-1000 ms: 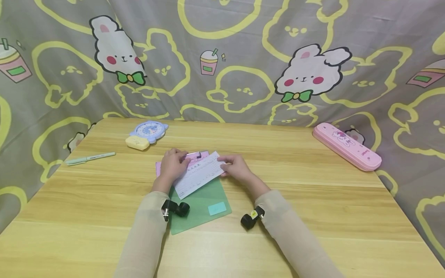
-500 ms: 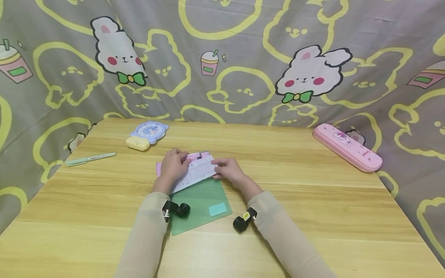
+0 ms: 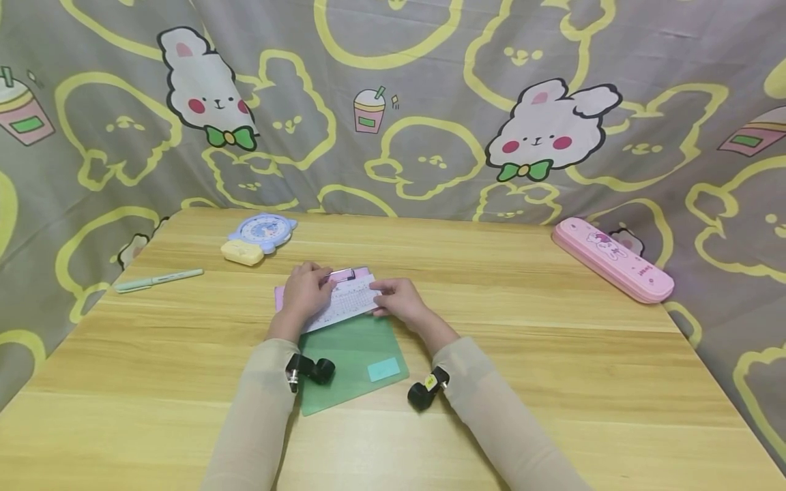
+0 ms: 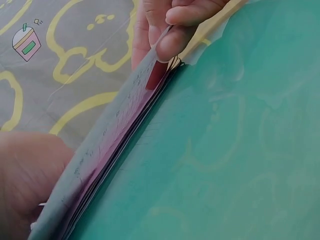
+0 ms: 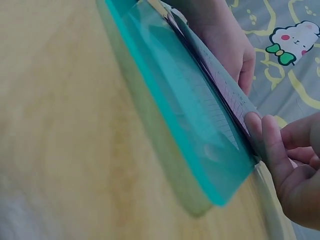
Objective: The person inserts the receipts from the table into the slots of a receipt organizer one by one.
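In the head view my left hand (image 3: 305,293) grips the top of a pink clipboard (image 3: 280,297), its thumb by the metal clip (image 3: 342,275). My right hand (image 3: 402,300) pinches the right edge of a printed white paper sheet (image 3: 344,305) between thumb and fingers. The sheet lies slanted over the pink board, its upper edge close to the clip. Toward me a green see-through panel (image 3: 353,365) bears a light blue label (image 3: 383,369). Seen edge-on in the right wrist view, the paper (image 5: 232,90) and several layers stand against the green panel (image 5: 200,115).
A blue bear-shaped clock-like disc (image 3: 264,230) and a yellow block-like thing (image 3: 242,252) sit at the back left. A pale green pen (image 3: 161,279) lies at the left. At the far right is a pink pencil case (image 3: 613,259). A patterned curtain (image 3: 424,157) hangs behind the wooden table (image 3: 552,382).
My right hand has moved left and slightly toward me, bringing the paper flatter and more in line with the pink clipboard. The left hand has stayed at the clip.
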Tool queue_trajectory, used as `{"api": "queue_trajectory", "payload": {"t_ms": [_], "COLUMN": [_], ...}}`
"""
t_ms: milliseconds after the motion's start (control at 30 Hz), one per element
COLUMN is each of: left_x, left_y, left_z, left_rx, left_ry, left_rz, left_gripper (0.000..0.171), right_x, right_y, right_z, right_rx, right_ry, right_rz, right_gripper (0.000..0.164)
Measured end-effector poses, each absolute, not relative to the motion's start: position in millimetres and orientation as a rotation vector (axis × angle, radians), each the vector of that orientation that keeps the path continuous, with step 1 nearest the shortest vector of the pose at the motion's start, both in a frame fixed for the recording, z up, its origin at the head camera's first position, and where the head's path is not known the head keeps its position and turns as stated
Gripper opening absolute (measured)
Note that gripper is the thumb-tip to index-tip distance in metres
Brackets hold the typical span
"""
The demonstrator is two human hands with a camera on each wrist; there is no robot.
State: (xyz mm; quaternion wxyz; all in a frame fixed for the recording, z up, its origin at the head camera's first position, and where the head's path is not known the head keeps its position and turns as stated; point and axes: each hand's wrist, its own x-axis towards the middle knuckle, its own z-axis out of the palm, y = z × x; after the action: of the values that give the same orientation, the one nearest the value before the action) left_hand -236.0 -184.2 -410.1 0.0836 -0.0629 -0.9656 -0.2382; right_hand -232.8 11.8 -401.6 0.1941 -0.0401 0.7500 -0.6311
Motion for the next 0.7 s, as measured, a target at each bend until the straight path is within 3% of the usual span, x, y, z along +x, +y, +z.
{"api": "queue_trajectory", "payload": {"t_ms": [700], "left_x": [-235.9], "left_y": [-184.5], "left_z": [-411.0], "left_rx": [-0.288], "left_ry": [-2.877], "left_rz": [-0.554], "left_gripper": [0.031], "right_x": [-233.1], "right_y": [8.4], "right_z": [-400.9], "right_rx": [-0.159], "right_ry": [2.122], "right_rz": [-1.749], "right_gripper": [0.035]}}
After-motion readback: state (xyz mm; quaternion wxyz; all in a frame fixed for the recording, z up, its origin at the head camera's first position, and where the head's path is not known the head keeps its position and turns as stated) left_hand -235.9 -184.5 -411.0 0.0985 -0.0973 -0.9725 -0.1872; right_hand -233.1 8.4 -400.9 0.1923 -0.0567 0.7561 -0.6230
